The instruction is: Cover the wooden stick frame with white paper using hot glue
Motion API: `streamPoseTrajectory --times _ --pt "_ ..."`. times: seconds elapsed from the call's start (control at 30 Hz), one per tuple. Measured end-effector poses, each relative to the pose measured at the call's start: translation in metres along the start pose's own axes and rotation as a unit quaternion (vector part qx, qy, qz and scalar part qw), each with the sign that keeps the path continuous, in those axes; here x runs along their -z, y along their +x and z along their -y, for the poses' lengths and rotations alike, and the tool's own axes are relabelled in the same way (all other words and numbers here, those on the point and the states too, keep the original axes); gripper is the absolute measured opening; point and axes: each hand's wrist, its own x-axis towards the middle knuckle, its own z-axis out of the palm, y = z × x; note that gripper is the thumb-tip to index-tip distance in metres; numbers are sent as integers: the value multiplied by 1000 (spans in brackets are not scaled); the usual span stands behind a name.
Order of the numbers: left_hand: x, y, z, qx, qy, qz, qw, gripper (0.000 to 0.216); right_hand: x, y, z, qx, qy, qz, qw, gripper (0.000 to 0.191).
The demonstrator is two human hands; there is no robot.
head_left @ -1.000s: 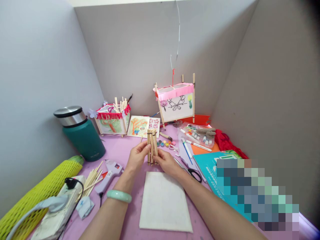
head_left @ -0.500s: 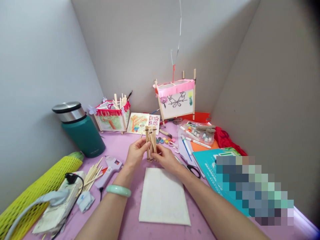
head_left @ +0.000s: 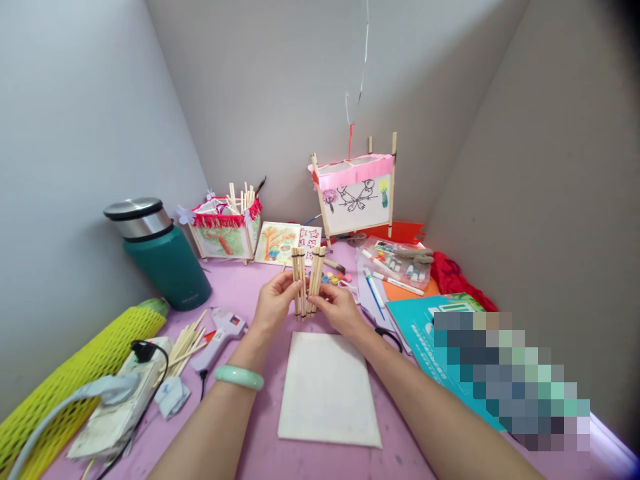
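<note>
Here's the head camera's view: a lilac craft table (head_left: 235, 293) boxed in by pale grey walls (head_left: 75, 133), and it's a busy one! Far left stands a teal vacuum flask with a steel lid (head_left: 160, 267), then a red-fringed paper lantern (head_left: 223, 233) on a wooden frame, packed with sticks. Over to the right, a pink-trimmed paper lantern (head_left: 354, 200) stands upright on wooden posts. Closer in, a white hot glue gun (head_left: 220, 337), black-handled scissors (head_left: 389, 338) and a teal folder (head_left: 425, 340) surround a plain white rectangular sheet (head_left: 327, 390) lying flat. Now the hands! Both forearms reach in from the bottom, a pale green bangle (head_left: 239, 377) on the left wrist. The left hand (head_left: 274, 303) curls its fingers snugly around an upright bundle of thin wooden sticks (head_left: 299, 283), while the right hand (head_left: 340, 310) pinches a second upright bundle of thin wooden sticks (head_left: 316, 280) in its fingertips, the two bundles just beside each other, held in the air above the white sheet
</note>
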Motion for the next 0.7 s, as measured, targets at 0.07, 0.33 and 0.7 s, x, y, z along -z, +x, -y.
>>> streamPoseTrajectory --times 0.07,0.33,0.7 --pt "0 0 0 -3 1 3 1000 36 0 -1 1 0 2 4 1000 20" --pt "-2 -2 -1 -18 8 17 1000 33 0 -2 5 -11 -14 48 999 15" --pt "-3 -1 10 -18 -13 8 1000 35 -6 -9 17 -42 -57 34 997 13"
